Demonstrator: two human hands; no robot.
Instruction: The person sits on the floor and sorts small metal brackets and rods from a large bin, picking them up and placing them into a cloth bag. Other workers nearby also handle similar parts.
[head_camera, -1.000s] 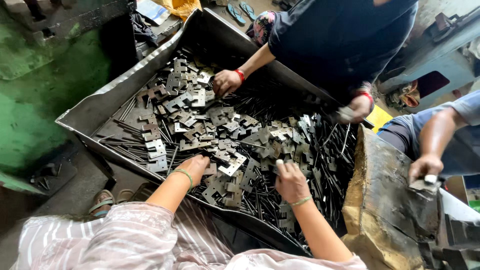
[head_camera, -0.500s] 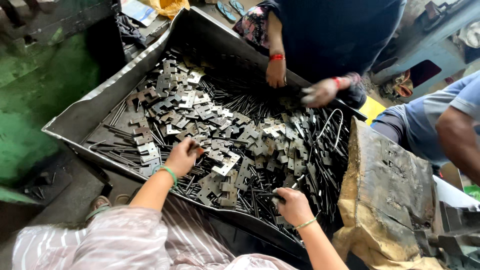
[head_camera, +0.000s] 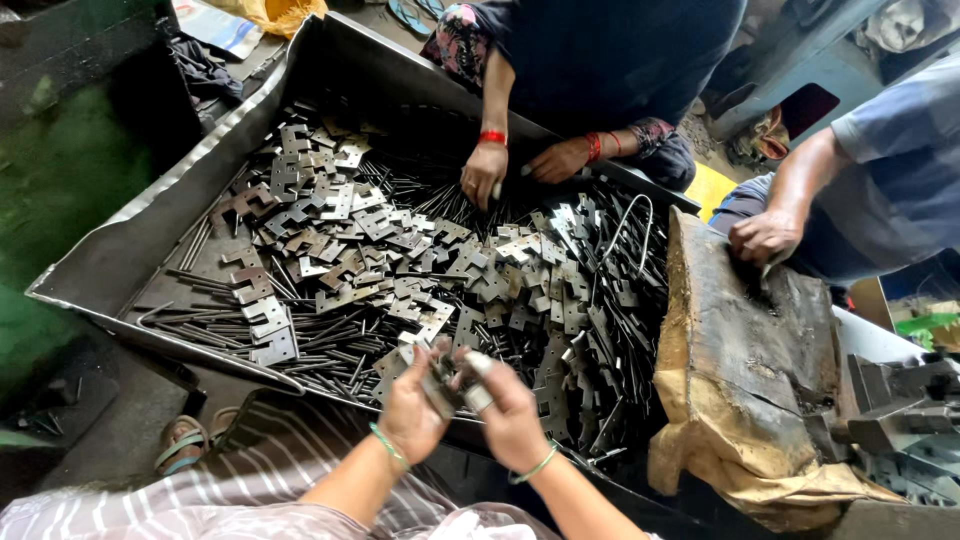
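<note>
While both hands meet over the near edge of the tray, a small grey metal hinge plate (head_camera: 442, 385) sits pinched between them, just above the heap of like pieces. The left hand (head_camera: 412, 405) has its fingers clenched around the plate from below, and the right hand (head_camera: 510, 412) presses in from the other side, its fingers closed on the same piece (a pale fingertip shows at the top). Under them the big sheet-metal tray (head_camera: 130, 255) holds a jumble of hinge plates (head_camera: 400, 250) and thin steel pins (head_camera: 330, 350), spread almost wall to wall. Across the tray a co-worker's hand (head_camera: 484, 172), with a red bangle, reaches down into the pile. To the right, another person's hand (head_camera: 765, 236) rests on a worn, rust-brown block (head_camera: 745, 370).
</note>
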